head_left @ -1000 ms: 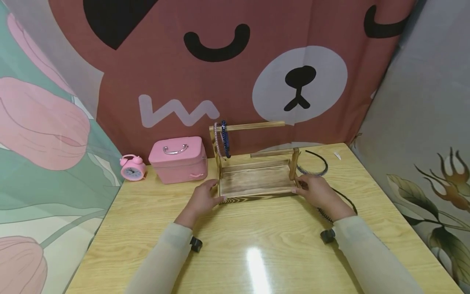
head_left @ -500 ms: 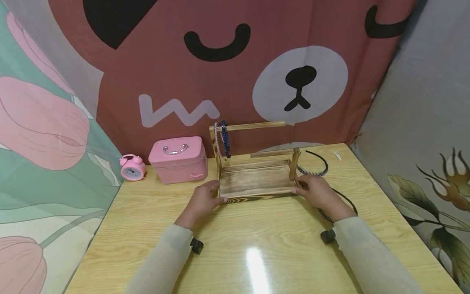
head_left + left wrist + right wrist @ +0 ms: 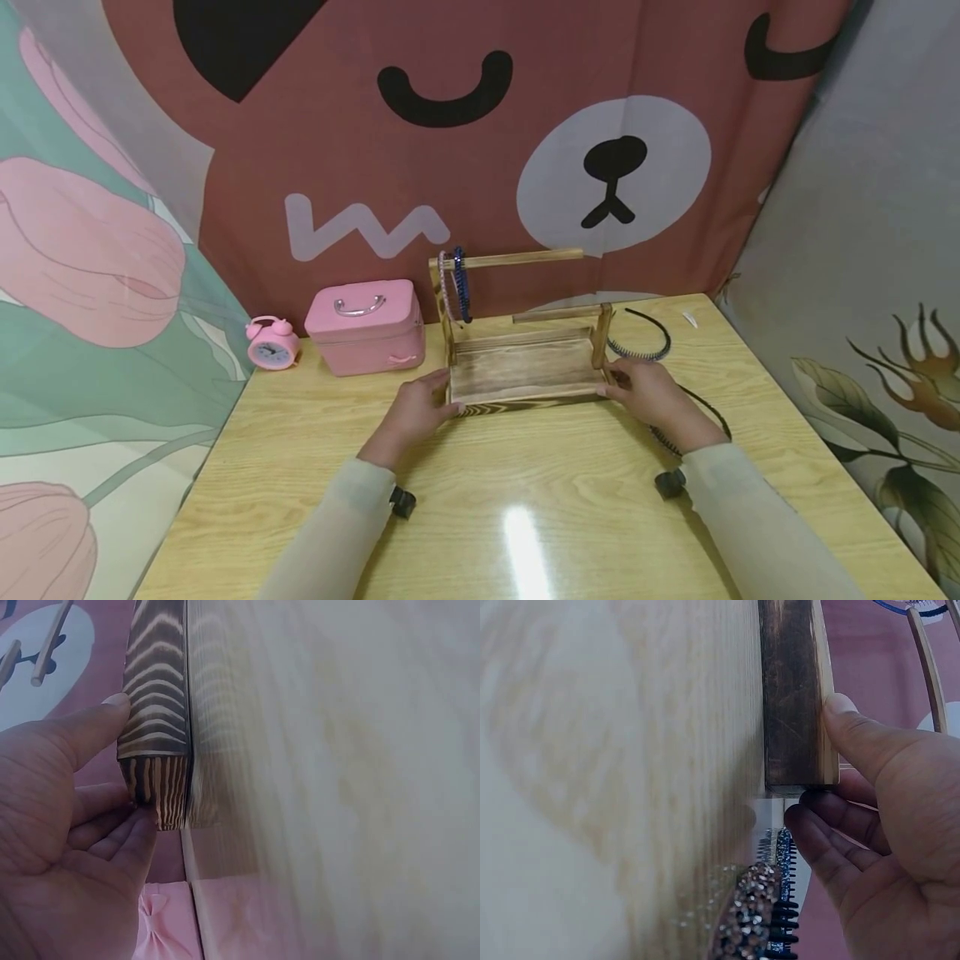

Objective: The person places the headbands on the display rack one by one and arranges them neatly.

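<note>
A wooden rack [image 3: 532,403] with a shallow tray base and two horizontal bars stands on the table. My left hand [image 3: 412,410] holds its front left corner, thumb on the front board and fingers at the end, as the left wrist view shows close up. The right hand [image 3: 654,398] grips the front right corner the same way. Over the upper bar [image 3: 525,257], at its left end, hang a pale pink headband [image 3: 443,283] and a blue toothed headband [image 3: 461,292]. The lower bar [image 3: 555,313] reaches left from the right post and bears nothing.
A dark toothed headband [image 3: 663,344] lies behind the right hand. Another headband [image 3: 708,405] is partly hidden under the right forearm. Left of the rack stand a pink case [image 3: 367,329] and a pink alarm clock [image 3: 272,345]. A bear-print cloth [image 3: 360,158] hangs behind the table.
</note>
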`<state>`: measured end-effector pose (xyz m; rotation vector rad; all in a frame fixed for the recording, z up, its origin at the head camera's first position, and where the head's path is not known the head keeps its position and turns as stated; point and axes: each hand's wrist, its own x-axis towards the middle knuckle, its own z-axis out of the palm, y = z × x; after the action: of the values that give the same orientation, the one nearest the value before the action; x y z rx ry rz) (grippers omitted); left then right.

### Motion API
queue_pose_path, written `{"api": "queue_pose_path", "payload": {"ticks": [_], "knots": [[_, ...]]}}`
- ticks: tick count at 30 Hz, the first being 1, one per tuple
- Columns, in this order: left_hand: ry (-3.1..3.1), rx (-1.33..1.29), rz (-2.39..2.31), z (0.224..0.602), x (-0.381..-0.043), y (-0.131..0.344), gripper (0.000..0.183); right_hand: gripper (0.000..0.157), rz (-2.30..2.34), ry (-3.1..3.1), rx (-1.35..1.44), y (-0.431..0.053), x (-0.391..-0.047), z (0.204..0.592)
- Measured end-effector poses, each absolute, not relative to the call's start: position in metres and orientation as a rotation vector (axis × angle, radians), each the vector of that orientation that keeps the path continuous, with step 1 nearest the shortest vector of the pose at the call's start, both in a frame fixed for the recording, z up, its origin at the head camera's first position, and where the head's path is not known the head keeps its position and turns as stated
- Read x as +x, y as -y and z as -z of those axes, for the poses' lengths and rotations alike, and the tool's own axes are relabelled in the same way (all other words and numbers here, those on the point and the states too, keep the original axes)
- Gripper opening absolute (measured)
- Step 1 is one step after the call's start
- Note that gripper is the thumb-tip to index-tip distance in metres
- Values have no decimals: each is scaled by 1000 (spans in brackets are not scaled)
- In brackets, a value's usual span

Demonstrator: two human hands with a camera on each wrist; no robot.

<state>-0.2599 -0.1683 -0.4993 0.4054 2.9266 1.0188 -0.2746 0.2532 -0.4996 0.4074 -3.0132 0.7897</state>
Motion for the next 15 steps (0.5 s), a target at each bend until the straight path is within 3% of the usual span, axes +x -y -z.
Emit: {"api": "queue_pose_path", "payload": {"ticks": [15], "knots": [[-2903,341,-1059,505,-262,169,69,50,-788,2996,426,-255,-276,504]]}}
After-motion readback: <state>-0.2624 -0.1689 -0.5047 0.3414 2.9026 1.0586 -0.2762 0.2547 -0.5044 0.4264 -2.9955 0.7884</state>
